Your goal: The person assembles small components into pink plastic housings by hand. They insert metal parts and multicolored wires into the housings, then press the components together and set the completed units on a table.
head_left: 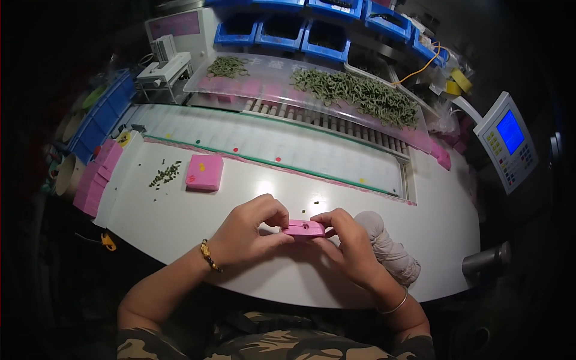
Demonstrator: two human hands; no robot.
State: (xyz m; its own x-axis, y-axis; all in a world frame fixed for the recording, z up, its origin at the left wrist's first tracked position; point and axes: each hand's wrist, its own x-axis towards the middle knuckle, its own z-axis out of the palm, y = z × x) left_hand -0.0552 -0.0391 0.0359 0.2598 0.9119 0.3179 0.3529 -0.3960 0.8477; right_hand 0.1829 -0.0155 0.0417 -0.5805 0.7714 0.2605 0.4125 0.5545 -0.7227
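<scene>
Between my two hands, just above the white table [252,276], is a small pink block [296,228] with a seam along it and a dark spot on the side facing me. My left hand [259,227] pinches its left end with thumb and fingers. On the opposite end, the thumb and fingers of my right hand [342,240] close in the same way. A larger square pink block [204,173] with yellow marks rests farther left. Beside that lie short dark green pieces [165,174]. Close to my right hand is a rolled, knotted grey cloth [393,251].
A conveyor with a white belt [240,141] crosses behind the table. Above it, a translucent tray [270,75] carries heaps of green twisted strands [360,93]. Blue bins [282,31] line the back. A control panel [510,141] stands at right, stacked pink blocks [99,177] at left.
</scene>
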